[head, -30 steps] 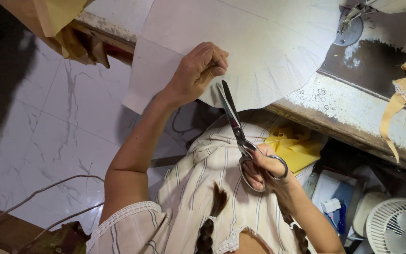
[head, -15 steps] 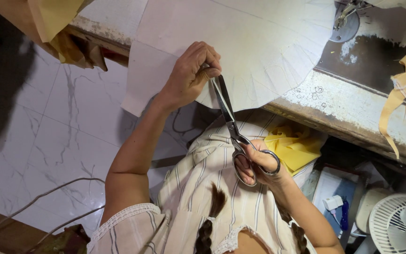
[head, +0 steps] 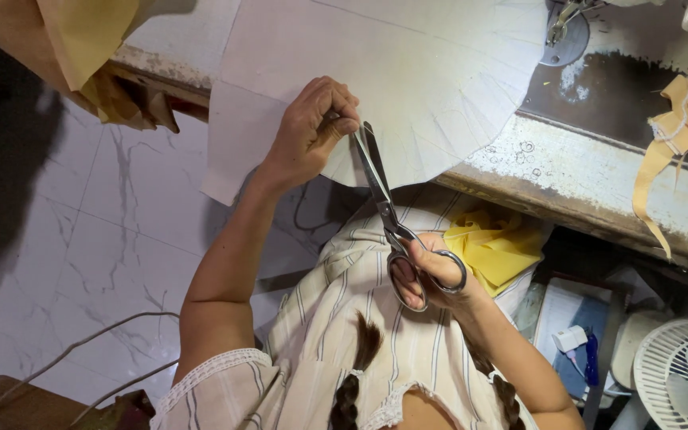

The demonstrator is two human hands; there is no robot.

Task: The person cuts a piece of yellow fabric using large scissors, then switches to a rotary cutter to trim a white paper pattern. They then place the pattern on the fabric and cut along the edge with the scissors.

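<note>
A cream garment (head: pixel 376 334) with thin dark vertical stripes is worn, loose and softly creased across the front. Its short sleeve (head: pixel 209 386) is finished with a band of white openwork lace, and a similar scalloped lace trim (head: pixel 384 410) is seen at the neckline. Both forearms are left bare. Two dark braids (head: pixel 352 390) are seen hanging down over the striped cloth, one on each side.

Bright, sharp; dark shadow left

A flat blue-and-white package (head: pixel 571 322) lies at the lower right of the frame, beside the fan. No labels, signs or screens are visible.
</note>
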